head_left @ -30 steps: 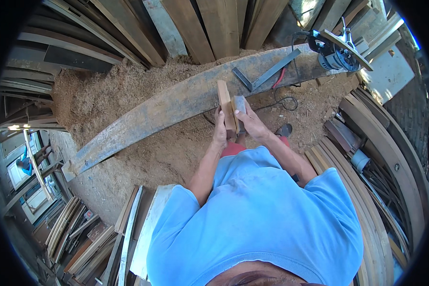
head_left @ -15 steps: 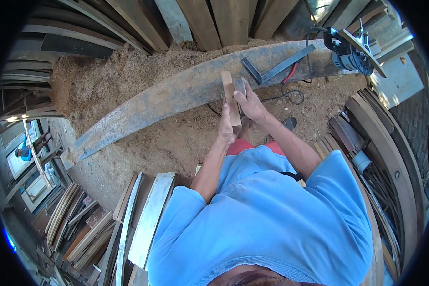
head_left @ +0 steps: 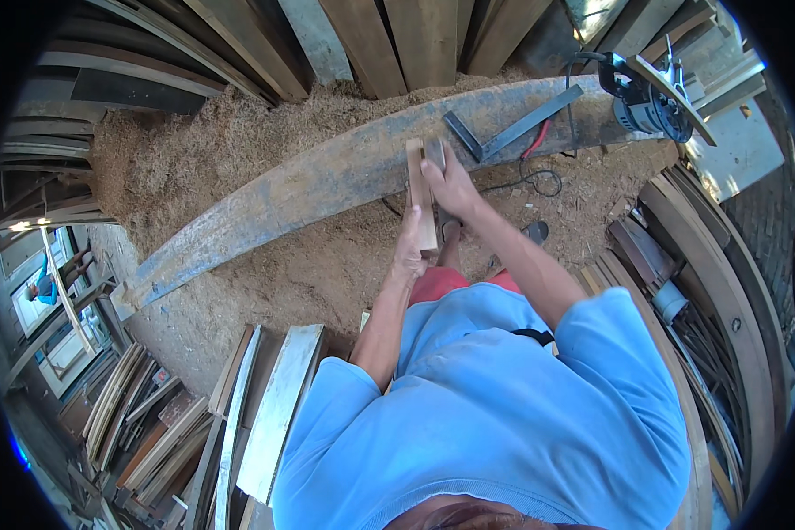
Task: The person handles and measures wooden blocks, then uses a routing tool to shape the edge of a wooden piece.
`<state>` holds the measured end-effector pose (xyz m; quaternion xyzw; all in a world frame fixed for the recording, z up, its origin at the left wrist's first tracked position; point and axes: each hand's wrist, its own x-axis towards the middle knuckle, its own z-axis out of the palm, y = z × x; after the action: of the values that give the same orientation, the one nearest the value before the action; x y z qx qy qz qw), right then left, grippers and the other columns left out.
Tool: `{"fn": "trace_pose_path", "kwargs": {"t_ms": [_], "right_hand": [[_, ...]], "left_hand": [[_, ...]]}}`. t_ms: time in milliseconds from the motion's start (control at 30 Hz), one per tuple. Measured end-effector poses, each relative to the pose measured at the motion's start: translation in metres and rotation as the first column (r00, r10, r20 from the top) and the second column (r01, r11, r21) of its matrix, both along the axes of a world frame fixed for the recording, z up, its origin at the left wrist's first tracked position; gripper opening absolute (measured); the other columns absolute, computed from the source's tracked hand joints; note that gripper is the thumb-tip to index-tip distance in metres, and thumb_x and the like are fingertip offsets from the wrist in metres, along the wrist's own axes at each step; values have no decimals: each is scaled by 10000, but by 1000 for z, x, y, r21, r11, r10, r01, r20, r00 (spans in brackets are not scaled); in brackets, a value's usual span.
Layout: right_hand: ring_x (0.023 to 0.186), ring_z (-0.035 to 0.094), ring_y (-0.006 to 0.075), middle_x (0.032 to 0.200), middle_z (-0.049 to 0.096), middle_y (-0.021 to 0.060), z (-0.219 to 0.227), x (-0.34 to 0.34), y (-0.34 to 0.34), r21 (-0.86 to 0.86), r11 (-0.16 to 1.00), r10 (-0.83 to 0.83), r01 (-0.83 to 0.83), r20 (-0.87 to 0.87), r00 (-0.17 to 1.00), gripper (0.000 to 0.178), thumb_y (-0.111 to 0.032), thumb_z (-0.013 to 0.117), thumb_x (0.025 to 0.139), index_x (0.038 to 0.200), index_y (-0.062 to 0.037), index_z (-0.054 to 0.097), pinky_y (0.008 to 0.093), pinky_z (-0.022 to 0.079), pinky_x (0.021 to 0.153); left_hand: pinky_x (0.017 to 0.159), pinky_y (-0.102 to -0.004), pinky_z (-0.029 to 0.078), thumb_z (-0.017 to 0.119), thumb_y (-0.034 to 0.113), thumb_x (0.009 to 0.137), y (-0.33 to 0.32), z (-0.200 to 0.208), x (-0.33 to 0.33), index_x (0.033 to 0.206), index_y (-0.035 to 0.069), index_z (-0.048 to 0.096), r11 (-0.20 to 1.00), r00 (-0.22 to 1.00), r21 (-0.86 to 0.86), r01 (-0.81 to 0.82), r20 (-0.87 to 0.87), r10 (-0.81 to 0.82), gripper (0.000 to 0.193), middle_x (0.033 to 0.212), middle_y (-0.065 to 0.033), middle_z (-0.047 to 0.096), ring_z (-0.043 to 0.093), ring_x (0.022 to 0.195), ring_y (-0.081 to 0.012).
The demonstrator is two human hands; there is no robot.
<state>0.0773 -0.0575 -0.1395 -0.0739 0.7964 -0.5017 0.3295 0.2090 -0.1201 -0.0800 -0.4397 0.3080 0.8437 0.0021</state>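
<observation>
My left hand (head_left: 408,247) is closed round the lower end of a short pale wooden block (head_left: 425,223), which points away from me above the near edge of a long weathered plank (head_left: 300,181). In my right hand (head_left: 456,189) is a small dark greyish block (head_left: 434,152), pressed along the right side of the wooden block. My fingers cover much of the dark block, so its exact kind cannot be made out. Just beyond my right hand, a metal try square (head_left: 521,124) lies on the plank.
A power saw (head_left: 649,110) stands at the plank's right end, its black cord (head_left: 539,181) trailing over the sawdust. Red-handled pliers (head_left: 536,141) lie beside the square. Stacked boards (head_left: 278,411) flank me on both sides. A person (head_left: 44,287) is far left.
My right hand has shifted left and slightly away from me with the dark block. The wooden block has turned a little more upright, its far end lower in the picture.
</observation>
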Motion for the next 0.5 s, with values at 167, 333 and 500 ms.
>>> {"fn": "trace_pose_path", "kwargs": {"t_ms": [167,333,500], "right_hand": [[1318,500,474,1351,556,333,-13,-31,-17,-67,997,35,-37,-34,999,828,-468,545,949,1518,56,251,428,393,1101],[1333,492,461,1371,533,343,0,21,10,-147,988,-43,52,68,997,805,-453,557,946,1511,51,281,427,386,1114],[1355,478,438,1400,511,345,-18,-21,-17,52,996,-76,70,113,991,859,-467,556,945,1534,67,231,399,366,1132]], "left_hand": [[546,-338,522,597,519,964,-12,-26,5,1149,140,577,996,999,87,17,33,-20,423,899,-8,610,598,652,-155],[605,-291,508,550,515,992,-6,-20,7,1192,137,586,999,999,47,26,-47,-23,429,922,-1,619,604,736,-119],[627,-284,518,524,527,999,-19,-49,34,1218,122,583,983,984,42,176,30,-178,465,928,-13,628,612,756,-117]]}}
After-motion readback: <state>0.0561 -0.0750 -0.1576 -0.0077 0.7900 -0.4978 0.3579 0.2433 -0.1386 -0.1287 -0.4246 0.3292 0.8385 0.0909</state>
